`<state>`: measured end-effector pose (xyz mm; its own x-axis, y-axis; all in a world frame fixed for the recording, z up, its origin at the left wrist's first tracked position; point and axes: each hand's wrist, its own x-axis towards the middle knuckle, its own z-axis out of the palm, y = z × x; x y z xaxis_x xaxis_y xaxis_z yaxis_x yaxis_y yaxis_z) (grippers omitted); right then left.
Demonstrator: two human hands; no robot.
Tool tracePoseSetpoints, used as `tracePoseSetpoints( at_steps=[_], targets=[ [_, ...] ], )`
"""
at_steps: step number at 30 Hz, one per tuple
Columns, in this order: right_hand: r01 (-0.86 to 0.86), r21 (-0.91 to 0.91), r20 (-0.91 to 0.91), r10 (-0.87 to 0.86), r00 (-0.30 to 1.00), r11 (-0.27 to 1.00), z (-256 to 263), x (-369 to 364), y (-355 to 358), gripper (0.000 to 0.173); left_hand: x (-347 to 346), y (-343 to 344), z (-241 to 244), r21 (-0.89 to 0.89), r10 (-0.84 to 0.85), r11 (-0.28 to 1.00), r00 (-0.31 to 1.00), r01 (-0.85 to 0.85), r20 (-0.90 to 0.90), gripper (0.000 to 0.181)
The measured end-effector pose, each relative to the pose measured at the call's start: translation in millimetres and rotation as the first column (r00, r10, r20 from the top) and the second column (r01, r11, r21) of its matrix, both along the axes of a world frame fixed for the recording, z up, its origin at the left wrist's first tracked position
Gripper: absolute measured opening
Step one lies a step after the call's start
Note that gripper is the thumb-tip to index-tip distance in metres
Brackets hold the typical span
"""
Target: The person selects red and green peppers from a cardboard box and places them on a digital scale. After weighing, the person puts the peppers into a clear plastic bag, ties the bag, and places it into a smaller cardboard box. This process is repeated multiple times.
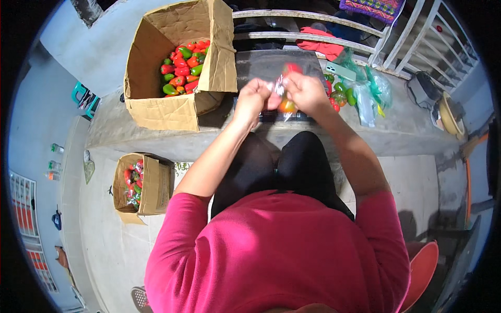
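Above the edge of a dark board (258, 62), my left hand (253, 98) and my right hand (305, 92) meet at the gathered neck of a clear plastic bag (279, 89), each pinching part of it. Blurred red and orange peppers (288, 106) show at the bag, partly hidden by my fingers. Left of my hands, a large open cardboard box (164, 111) holds many red, green and orange peppers (182, 71). Loose peppers (339, 98) lie just right of my right hand.
Clear and green plastic bags (366, 101) and a phone (341, 71) lie right on the concrete ledge (415, 125). White metal railings (305, 37) stand behind. A smaller cardboard box (156, 187) with bagged peppers is on the floor at left. A red chair (422, 270) is lower right.
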<state>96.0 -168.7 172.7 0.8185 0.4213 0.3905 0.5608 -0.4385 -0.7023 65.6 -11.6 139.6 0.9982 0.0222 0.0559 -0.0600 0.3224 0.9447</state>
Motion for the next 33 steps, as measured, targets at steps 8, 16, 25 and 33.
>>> tracePoseSetpoints(
  at_steps=[8,16,25,33],
  targets=[
    [-0.26,0.713,-0.349,0.651,0.674,0.651,-6.2,-57.1,1.6,0.021,-18.6,9.7,19.0,-0.471,-0.527,0.553,0.726,0.687,0.442,0.017],
    [-0.232,0.303,-0.359,0.336,0.871,0.924,-32.5,-23.1,2.8,0.013,-40.5,27.1,-15.5,0.32,-0.157,0.941,0.981,0.112,0.118,0.006],
    [-0.046,0.469,-0.71,0.408,0.573,0.882,-92.0,-58.4,48.9,0.014,-72.0,51.1,-50.1,0.722,0.119,0.691,0.989,-0.017,-0.091,0.007],
    [-0.165,0.279,-0.467,0.284,0.837,0.946,-135.9,-65.4,81.7,0.014,-88.0,66.9,-70.9,0.586,0.253,0.801,0.957,-0.122,-0.146,0.005]
  ],
)
